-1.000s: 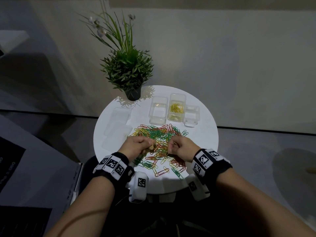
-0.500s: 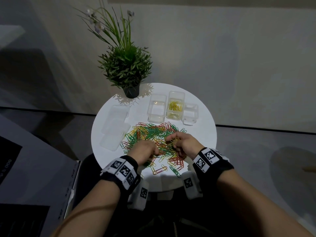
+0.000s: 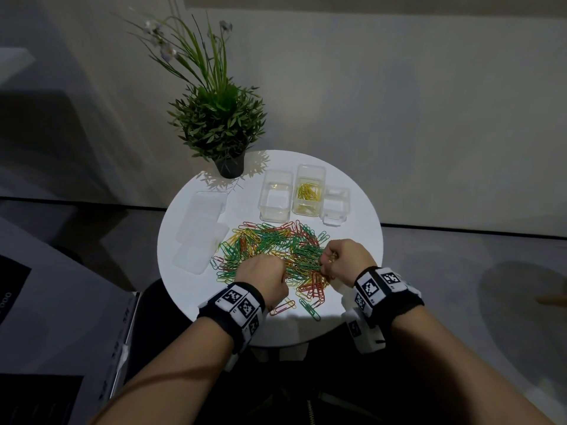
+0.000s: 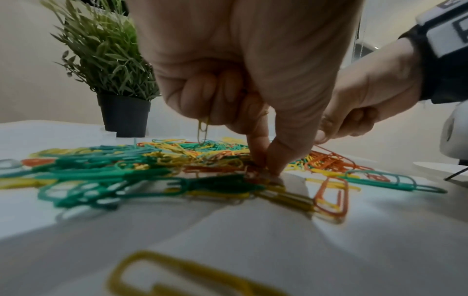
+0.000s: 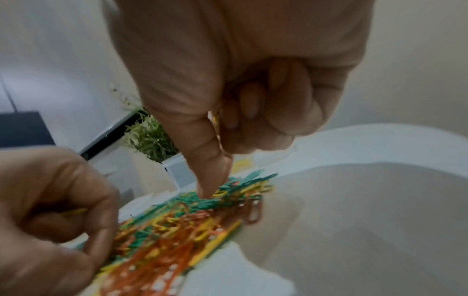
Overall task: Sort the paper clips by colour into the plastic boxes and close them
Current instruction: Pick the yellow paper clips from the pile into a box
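From the head view we saw a round white table (image 3: pixel 352 210) with a heap of green, yellow and red paper clips (image 3: pixel 270 250) spread across its middle. Beyond the heap stood three clear plastic boxes in a row: an empty left box (image 3: pixel 275 196), a middle box (image 3: pixel 309 191) with yellow clips in it, and a smaller right box (image 3: pixel 336 205). Three clear lids (image 3: pixel 201 228) lay to the left of the heap, and a potted plant (image 3: pixel 219 124) stood beyond the heap at the table's far edge. Our left hand (image 3: pixel 264 276) sat on the near side of the heap, fingers curled under. Our right hand (image 3: pixel 345 260) sat on the heap's right side, also curled.

From the left wrist view we saw the left hand (image 4: pixel 243 80) with three fingers folded into the palm over yellow clips, one yellow clip (image 4: pixel 203 130) dangling from them. Its forefinger and thumb pointed down and pinched into the heap (image 4: pixel 152 164).

From the right wrist view we saw the right hand (image 5: pixel 240 90) with its fingers curled round a little yellow, seemingly clips, though blur kept us from being sure. Its forefinger (image 5: pixel 215 170) pointed down and touched the heap (image 5: pixel 190 220) beside a yellow clip.
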Demonstrator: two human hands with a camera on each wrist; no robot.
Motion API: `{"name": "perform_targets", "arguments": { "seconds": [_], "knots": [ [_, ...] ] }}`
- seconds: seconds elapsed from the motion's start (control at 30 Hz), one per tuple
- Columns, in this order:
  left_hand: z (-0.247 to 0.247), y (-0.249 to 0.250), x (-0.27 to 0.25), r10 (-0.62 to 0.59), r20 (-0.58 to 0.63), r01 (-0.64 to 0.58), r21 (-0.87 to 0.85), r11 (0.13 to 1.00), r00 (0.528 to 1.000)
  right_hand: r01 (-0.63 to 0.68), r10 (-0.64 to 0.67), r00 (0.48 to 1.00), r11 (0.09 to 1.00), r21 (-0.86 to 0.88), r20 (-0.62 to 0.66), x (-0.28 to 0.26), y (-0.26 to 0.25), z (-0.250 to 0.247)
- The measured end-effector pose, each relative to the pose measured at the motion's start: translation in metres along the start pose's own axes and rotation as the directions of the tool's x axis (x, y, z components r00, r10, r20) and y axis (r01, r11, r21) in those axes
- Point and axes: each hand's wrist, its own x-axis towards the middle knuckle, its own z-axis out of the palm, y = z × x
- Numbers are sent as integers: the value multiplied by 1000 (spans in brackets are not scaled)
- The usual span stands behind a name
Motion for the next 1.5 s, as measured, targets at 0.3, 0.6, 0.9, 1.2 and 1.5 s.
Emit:
{"name": "perform_targets", "arguments": {
  "seconds": [0.3,0.6,0.9,1.2,1.5],
  "knots": [
    [1,0,0,102,-45,-102,18,995,994,119,-122,992,971,-206,-5,0,-24,10],
    [-4,-21,-1,-119,19,116,-443,889,993,184,-180,982,980,-76,57,8,-26,16],
    [-17,-38,3,-202,208,249,-946,206,957,-212,70,973,664,718,222,12,-19,7],
    [-12,-29,20,-174,70,176,-658,732,982,-258,125,964,643,721,233,20,-10,-1],
    [-10,-27,25,31,13,-28,-194,981,999,-25,-24,995,877,480,96,1,-23,-1]
  ]
}}
